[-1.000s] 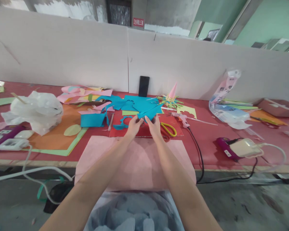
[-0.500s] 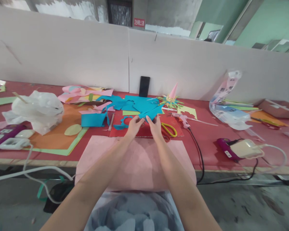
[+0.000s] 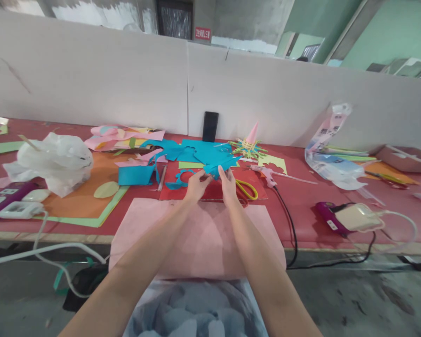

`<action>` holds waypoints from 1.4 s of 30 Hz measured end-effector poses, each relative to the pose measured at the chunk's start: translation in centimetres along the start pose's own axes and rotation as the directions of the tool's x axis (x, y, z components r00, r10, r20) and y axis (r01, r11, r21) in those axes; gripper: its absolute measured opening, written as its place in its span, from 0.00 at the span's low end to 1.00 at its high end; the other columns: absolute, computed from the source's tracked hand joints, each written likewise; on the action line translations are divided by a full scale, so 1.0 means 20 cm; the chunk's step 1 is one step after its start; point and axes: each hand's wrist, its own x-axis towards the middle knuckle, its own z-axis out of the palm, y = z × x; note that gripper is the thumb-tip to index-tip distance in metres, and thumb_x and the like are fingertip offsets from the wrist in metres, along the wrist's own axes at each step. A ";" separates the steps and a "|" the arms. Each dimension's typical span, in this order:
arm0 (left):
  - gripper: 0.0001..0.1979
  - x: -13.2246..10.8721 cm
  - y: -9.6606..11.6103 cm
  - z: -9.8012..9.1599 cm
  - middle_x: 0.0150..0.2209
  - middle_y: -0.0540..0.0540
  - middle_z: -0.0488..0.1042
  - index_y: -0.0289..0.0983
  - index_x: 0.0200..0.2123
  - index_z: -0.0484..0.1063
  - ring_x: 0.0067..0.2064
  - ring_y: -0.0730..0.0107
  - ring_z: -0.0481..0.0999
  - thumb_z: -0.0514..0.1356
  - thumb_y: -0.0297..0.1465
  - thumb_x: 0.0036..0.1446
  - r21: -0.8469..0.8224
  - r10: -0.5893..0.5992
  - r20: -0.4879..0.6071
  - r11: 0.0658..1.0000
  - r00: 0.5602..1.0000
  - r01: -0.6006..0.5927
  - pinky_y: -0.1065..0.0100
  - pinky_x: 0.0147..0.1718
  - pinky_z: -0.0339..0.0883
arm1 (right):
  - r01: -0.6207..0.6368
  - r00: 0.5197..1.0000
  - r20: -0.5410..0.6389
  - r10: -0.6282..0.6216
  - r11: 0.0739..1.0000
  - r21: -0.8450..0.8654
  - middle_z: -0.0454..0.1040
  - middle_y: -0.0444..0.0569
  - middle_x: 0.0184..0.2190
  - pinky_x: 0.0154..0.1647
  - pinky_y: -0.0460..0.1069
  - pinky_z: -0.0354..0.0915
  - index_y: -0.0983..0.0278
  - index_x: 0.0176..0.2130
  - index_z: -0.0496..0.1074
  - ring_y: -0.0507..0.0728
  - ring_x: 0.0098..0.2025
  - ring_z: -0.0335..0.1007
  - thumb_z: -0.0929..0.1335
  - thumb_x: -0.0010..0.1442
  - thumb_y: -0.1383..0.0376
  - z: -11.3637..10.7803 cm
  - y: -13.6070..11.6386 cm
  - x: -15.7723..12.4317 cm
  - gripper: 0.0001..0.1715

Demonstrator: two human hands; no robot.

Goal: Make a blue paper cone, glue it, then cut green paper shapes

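Observation:
Both hands are raised over a red sheet [image 3: 171, 192] with a piece of blue paper [image 3: 215, 169] between them. My left hand [image 3: 197, 185] pinches its near left edge. My right hand [image 3: 228, 183] grips the right side, thumb on top. The paper looks bent or folded, though its exact shape blends with the blue sheet [image 3: 210, 150] lying behind. Just right of my right hand are yellow-handled scissors [image 3: 247, 189], partly hidden. A blue flower-shaped cut-out [image 3: 185, 178] lies left of my left hand.
A pink glue gun [image 3: 266, 174] with a black cord lies to the right. Behind it stands a pink paper cone [image 3: 252, 133] on woven strips. A black phone [image 3: 210, 126] leans on the white partition [image 3: 126, 84]. Left are a blue paper strip [image 3: 136, 175] and a crumpled plastic bag [image 3: 58, 157].
The blue paper has been turned and bent between my hands, its flat long edge no longer showing the same way. My right thumb has shifted slightly up and right.

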 end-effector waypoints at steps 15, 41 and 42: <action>0.16 0.01 0.00 0.01 0.20 0.51 0.68 0.36 0.23 0.67 0.25 0.72 0.67 0.56 0.44 0.49 -0.151 -0.068 0.041 0.986 0.997 0.074 0.70 0.27 0.60 | -0.112 0.993 -0.022 0.118 0.976 0.186 0.71 0.45 0.47 0.44 0.52 0.67 0.58 0.52 0.62 0.55 0.45 0.69 0.68 0.48 0.54 -0.01 0.01 0.00 0.33; 0.16 0.02 -0.06 0.00 0.38 0.43 0.76 0.34 0.42 0.72 0.34 0.65 0.75 0.55 0.33 0.51 -0.111 -0.043 0.109 0.992 0.993 0.055 0.65 0.34 0.68 | 0.032 0.985 -0.174 -0.017 0.996 0.083 0.69 0.51 0.49 0.49 0.53 0.64 0.63 0.53 0.60 0.56 0.47 0.68 0.69 0.46 0.56 -0.03 0.03 0.02 0.36; 0.17 0.02 -0.06 0.00 0.37 0.43 0.76 0.33 0.43 0.72 0.32 0.66 0.75 0.55 0.34 0.51 -0.124 -0.069 0.118 0.989 0.991 0.083 0.65 0.33 0.69 | 0.025 0.985 -0.173 -0.010 0.996 0.087 0.69 0.51 0.49 0.49 0.53 0.64 0.63 0.53 0.60 0.56 0.47 0.68 0.69 0.46 0.56 -0.03 0.04 0.02 0.36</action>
